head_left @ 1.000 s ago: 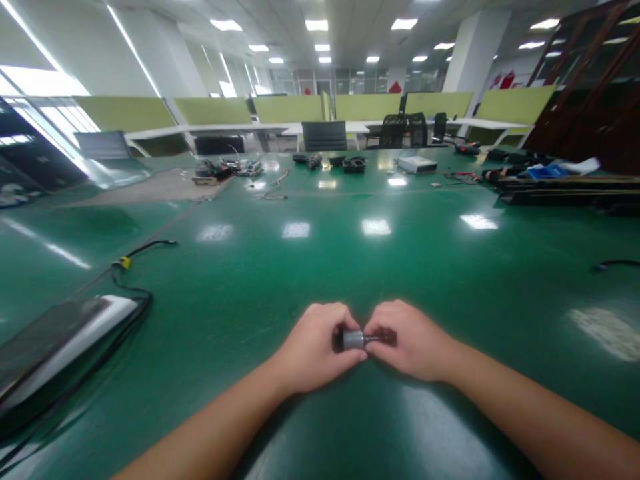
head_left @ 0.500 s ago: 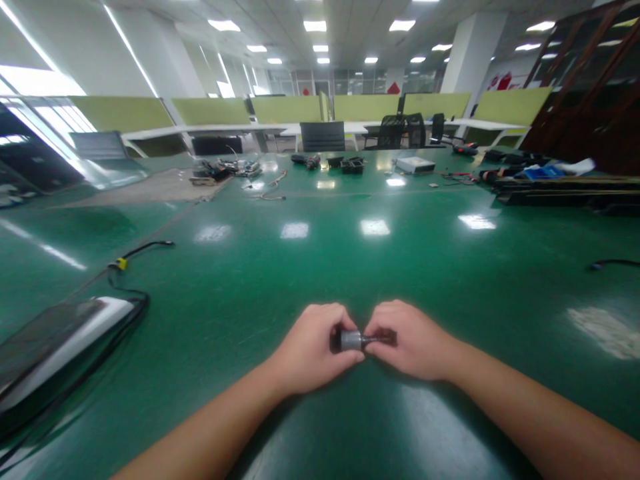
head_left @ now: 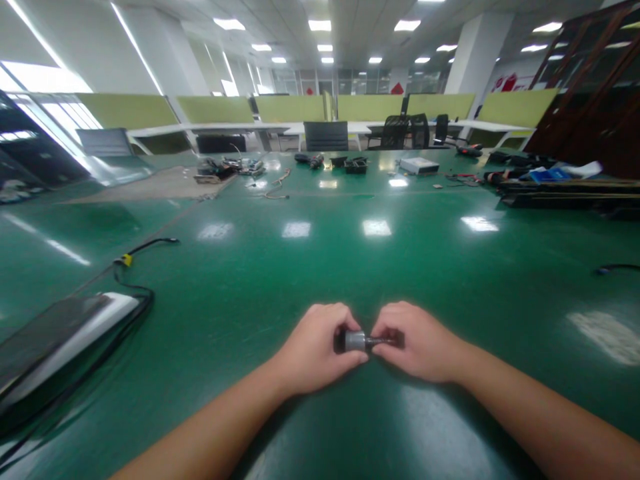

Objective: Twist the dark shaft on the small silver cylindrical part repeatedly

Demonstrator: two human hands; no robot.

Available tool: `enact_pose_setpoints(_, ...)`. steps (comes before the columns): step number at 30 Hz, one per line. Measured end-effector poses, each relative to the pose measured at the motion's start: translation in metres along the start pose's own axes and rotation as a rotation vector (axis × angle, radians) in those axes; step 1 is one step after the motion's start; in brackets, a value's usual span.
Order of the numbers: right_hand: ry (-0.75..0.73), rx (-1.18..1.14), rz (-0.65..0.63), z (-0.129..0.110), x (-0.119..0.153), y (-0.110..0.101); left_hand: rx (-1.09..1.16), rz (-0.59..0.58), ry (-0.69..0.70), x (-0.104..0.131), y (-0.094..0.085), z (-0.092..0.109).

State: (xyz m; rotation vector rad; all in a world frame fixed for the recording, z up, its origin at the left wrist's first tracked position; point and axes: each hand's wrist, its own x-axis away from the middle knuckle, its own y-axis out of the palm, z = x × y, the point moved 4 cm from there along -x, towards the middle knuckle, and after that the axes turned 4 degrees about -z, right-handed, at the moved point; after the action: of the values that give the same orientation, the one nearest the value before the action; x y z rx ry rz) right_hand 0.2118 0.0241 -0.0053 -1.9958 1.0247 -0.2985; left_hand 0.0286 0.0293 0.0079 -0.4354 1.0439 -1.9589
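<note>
Low in the middle of the head view, my left hand (head_left: pixel 313 350) is closed with thumb and fingertips around a small grey metallic cylinder (head_left: pixel 355 341) that has a dark end. From its right side a thin dark shaft (head_left: pixel 376 341) runs into my right hand (head_left: pixel 423 343), whose thumb and fingers pinch it. The cylinder and shaft lie in one level line just above the green tabletop (head_left: pixel 320 267). My fingers cover part of both, so the exact kind of piece cannot be made out. The two hands are a small gap apart.
To the left lies a flat dark and white device (head_left: pixel 65 333) with a black cable (head_left: pixel 147 300) beside it. A white box (head_left: pixel 419 165) and tangled electronic parts (head_left: pixel 230 167) sit at the far side. Stacked dark strips (head_left: pixel 565 193) lie at the right.
The whole view has shifted slightly to the right in the picture. My right fingertips are a touch farther from the cylinder, showing a little more shaft. Both grips look the same.
</note>
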Motion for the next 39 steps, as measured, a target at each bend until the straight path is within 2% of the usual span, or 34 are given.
enact_pose_setpoints(17,0.007,0.031,-0.022,0.018,0.004,-0.016,-0.015,-0.017,-0.003,0.000,0.000,-0.003)
enact_pose_setpoints(25,0.029,-0.057,-0.051,0.028,0.006,-0.027,-0.005,-0.018,-0.007,0.000,0.000,-0.002)
enact_pose_setpoints(34,0.005,-0.053,-0.063,0.026,0.005,-0.025,-0.018,-0.007,0.008,0.000,0.000,-0.002)
enact_pose_setpoints(39,0.070,-0.037,0.013,0.026,0.000,-0.018,-0.021,0.012,-0.025,0.000,0.001,-0.005)
